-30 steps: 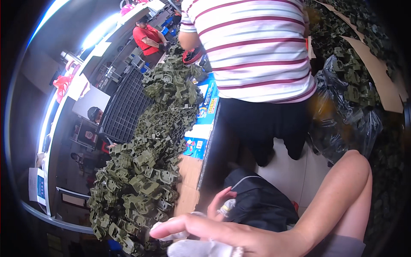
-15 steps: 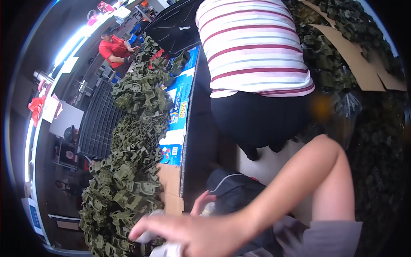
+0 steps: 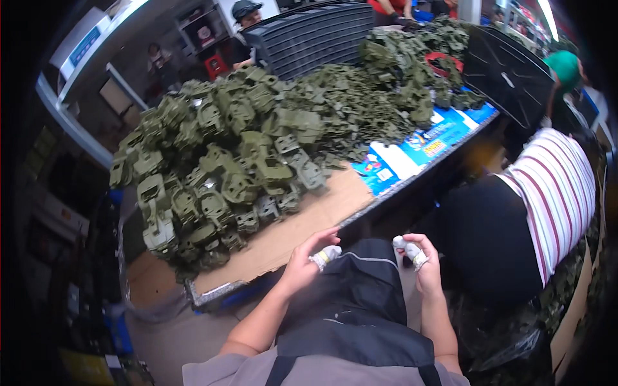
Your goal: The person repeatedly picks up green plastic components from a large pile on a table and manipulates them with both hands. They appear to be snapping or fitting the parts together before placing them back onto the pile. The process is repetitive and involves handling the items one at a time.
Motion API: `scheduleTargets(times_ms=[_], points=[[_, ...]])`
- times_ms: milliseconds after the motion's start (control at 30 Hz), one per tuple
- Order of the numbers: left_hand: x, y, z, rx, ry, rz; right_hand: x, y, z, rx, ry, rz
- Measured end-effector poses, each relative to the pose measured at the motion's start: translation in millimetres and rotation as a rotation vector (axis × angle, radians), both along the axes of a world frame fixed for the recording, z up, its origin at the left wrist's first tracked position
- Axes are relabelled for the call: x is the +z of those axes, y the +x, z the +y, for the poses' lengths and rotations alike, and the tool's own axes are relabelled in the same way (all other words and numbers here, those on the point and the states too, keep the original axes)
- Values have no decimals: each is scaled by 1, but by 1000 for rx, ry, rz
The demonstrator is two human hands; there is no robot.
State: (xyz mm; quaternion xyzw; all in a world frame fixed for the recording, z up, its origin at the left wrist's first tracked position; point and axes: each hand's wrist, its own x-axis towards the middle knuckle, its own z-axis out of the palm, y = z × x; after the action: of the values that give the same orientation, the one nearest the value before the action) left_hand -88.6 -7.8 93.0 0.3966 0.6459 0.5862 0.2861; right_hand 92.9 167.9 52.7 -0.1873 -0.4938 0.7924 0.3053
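Note:
My left hand [image 3: 304,262] and my right hand [image 3: 426,262] are low in the middle of the view, just in front of the table edge. Some fingertips on both are wrapped in white tape. Their fingers curl on the upper corners of a dark cloth [image 3: 360,289] with a thin pale seam, which lies over my lap between them. Right beyond the hands is a cardboard-covered table top [image 3: 290,235]. A large heap of olive-green plastic toy parts [image 3: 251,154] is piled on it.
Blue and white printed cards [image 3: 418,145] lie along the table's right edge. A person in a striped shirt [image 3: 560,193] bends over at the right. Stacked black trays [image 3: 309,38] stand behind the heap, another black tray [image 3: 508,71] at far right. More green parts [image 3: 570,289] sit at lower right.
The view has swung from the floor and the striped-shirt person up to the table. My hands have come back from a low reach and now sit at my lap on the dark cloth.

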Motion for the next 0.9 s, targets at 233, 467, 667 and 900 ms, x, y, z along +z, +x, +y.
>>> scheduleTargets(times_ms=[233, 467, 667, 900], points=[[-27, -34, -22, 145, 17, -127, 26, -125, 33, 194, 675, -180], [-27, -44, -15, 103, 5, -85, 74, -289, 79, -133, 1843, -418], [-21, -67, -35, 208, -16, -100, 98, -305, 79, 45, 1611, -253], [87, -78, -106, 680, 211, 1054, 103, -297, 96, 116, 1493, -301]])
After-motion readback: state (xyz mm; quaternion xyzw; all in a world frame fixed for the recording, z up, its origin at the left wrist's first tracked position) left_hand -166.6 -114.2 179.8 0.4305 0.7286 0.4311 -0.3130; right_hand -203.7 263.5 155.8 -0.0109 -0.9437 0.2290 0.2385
